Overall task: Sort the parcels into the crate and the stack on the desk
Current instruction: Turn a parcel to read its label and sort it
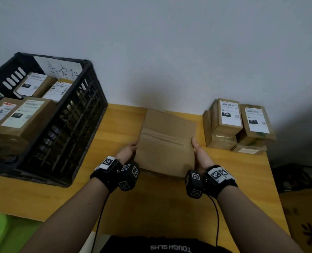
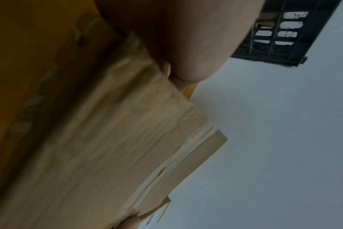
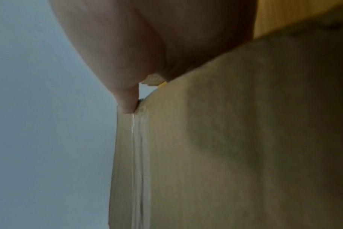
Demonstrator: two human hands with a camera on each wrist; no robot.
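A: Grip, two-handed: left hand (image 1: 128, 152) and right hand (image 1: 199, 152) clasp opposite sides of one taped cardboard parcel (image 1: 167, 141), thumbs over its top edges, above the table (image 1: 118, 121).

B: Handling?

A: Keep even side pressure and level it; my judgement, read its label before choosing. Black crate (image 1: 78, 114) lies left of the grip, parcel stack (image 1: 241, 125) right.

B: Unseen?

A: No label shows on the held parcel. Fingers beneath are hidden. Both wrist views are blurred.

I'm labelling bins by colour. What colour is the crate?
Black, with slotted sides; the crate shows best in the head view.
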